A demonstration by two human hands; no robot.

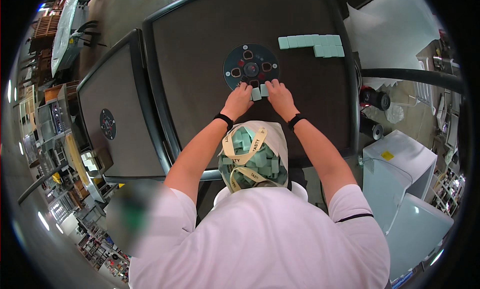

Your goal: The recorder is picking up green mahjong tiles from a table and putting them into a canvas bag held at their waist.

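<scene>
Just below the round control panel of a dark mahjong table (195,49), my two hands work close together. My left hand (239,102) has its fingers closed around the outer side of a pale green mahjong tile (256,94). My right hand (281,97) pinches a second pale green mahjong tile (264,90), with a narrow gap between the two tiles. In front of my body, at the table's near edge, an open cream bag (274,131) with ribbon handles is full of loose green tiles (260,159). Farther right, several tiles (310,41) lie in a block, face down or turned so no markings show.
The round panel (251,67) sits in the table's middle. A raised dark rim (160,89) borders the tabletop. To the left is another similar table (117,109); at the right stand a white cabinet (397,159) and black cylindrical parts (372,99). A blurred patch covers something at lower left.
</scene>
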